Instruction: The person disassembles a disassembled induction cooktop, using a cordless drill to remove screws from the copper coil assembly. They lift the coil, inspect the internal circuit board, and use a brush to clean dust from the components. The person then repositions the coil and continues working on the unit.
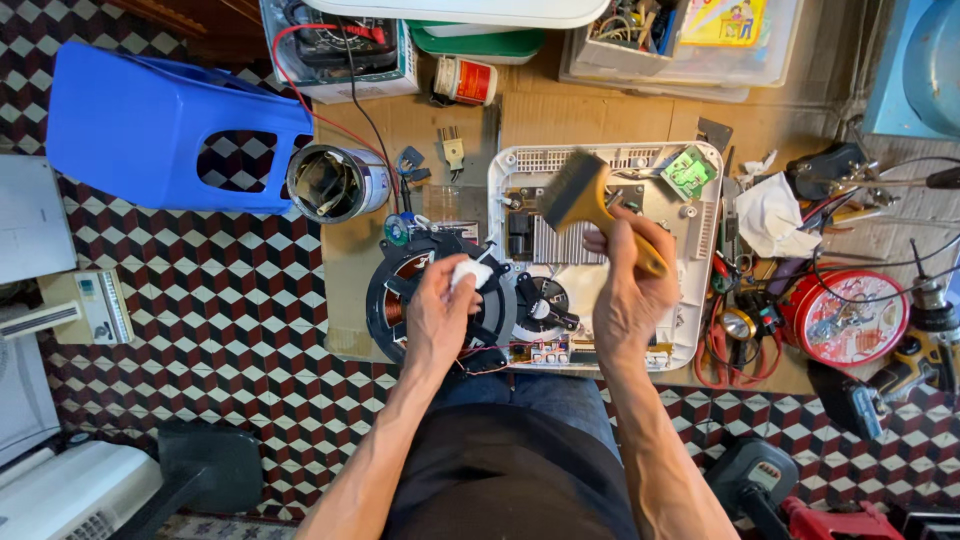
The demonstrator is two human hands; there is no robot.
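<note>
My right hand (625, 290) grips the yellow handle of a flat paintbrush (578, 190), whose dark bristles hover over the open white appliance casing (700, 250). Inside the casing lie a finned metal heat sink (560, 240), a small black fan (545, 300) and a green circuit board (688, 172). My left hand (440, 315) pinches a small white wad (470, 272) against the round black coil disc (395, 290) with copper windings, which rests beside the casing's left edge.
A blue plastic stool (150, 125) lies tipped at the left. An open metal can (335, 182) stands near it. Right of the casing sit crumpled white tissue (785, 215), a round red tin (845, 318), red-handled pliers and cables. Boxes and a meter line the far edge.
</note>
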